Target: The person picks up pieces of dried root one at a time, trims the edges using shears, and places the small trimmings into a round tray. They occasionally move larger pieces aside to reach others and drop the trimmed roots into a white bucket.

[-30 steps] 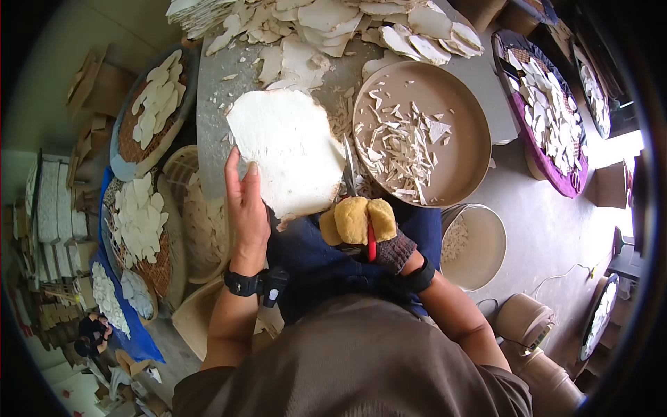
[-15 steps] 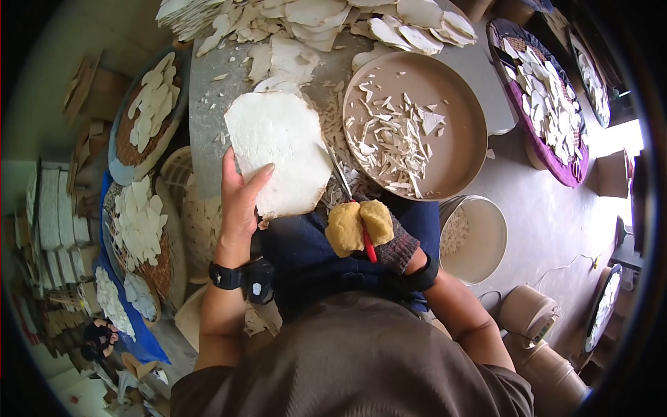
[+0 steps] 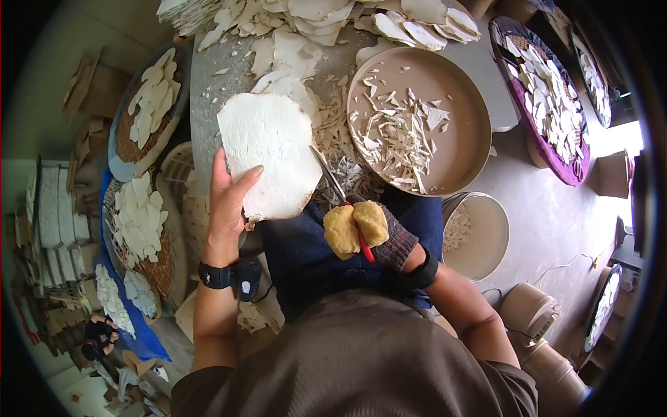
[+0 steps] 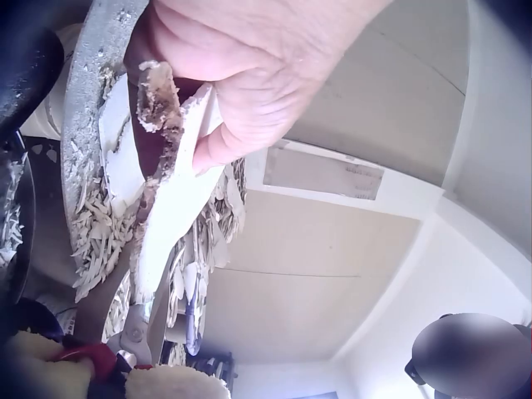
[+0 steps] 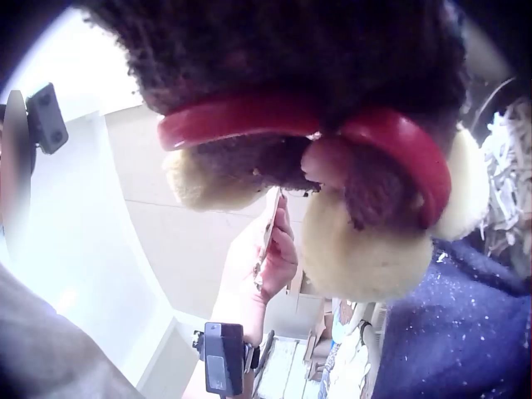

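fingers and thumb of your bare left hand [image 3: 228, 198] pinch the broad, flat, off-white sheet with browned, ragged edges [image 3: 267, 156] at its left side, the thumb lying over the upper face and the fingers reaching behind. you hold that sheet up in front of you, its near edge above the blue denim trousers [image 3: 288, 243] on your lap. your right hand [image 3: 389, 243], in a dark knitted glove with thick yellow spongy padding [image 3: 342, 233], is curled round the red-handled metal scissors [image 3: 335, 182]. their blades point forward and away to the left, with the tips at the right edge of your sheet; you can't tell from here how far apart the blades stand.

just beyond the scissors, narrow pale offcuts [image 3: 354, 177] lie heaped on the grey tabletop [image 3: 215, 80]. beside them, to your right, the round, shallow brown tray [image 3: 458, 149] holds more thin white strips [image 3: 399, 139]. below the tray's near side stands a round pale bucket [image 3: 490, 240] with small scraps in it.
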`<action>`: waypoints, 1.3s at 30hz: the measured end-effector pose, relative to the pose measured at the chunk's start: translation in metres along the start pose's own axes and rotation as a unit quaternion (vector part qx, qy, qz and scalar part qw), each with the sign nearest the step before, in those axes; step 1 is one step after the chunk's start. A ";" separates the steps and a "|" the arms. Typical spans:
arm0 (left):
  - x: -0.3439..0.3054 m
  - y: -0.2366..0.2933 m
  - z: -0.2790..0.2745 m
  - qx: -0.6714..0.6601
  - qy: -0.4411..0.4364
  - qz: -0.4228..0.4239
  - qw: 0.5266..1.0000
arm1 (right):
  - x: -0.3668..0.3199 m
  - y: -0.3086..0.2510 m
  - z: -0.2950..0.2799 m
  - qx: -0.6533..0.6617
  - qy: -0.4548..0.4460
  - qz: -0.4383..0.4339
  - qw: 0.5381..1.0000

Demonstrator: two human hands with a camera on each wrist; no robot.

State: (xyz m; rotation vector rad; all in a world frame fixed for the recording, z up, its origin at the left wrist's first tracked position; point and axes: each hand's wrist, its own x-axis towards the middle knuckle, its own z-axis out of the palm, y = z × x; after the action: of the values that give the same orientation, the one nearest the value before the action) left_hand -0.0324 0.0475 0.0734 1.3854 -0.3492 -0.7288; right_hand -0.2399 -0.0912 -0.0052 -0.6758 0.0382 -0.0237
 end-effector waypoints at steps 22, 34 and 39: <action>0.008 0.017 -0.045 0.378 -0.008 0.355 0.855 | 0.006 -0.005 0.011 0.308 -0.141 0.040 0.940; 0.007 0.012 -0.047 0.358 -0.042 0.331 0.872 | 0.000 -0.015 0.020 0.058 -0.026 0.059 0.996; 0.001 0.015 -0.046 0.358 -0.081 0.313 0.876 | -0.001 0.022 -0.010 -0.026 0.025 -0.025 0.999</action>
State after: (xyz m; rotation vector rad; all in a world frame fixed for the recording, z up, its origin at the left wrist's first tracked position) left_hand 0.0012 0.0823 0.0789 1.7531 -1.2323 -0.1530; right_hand -0.2409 -0.0808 -0.0270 -0.7286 0.0695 -0.0874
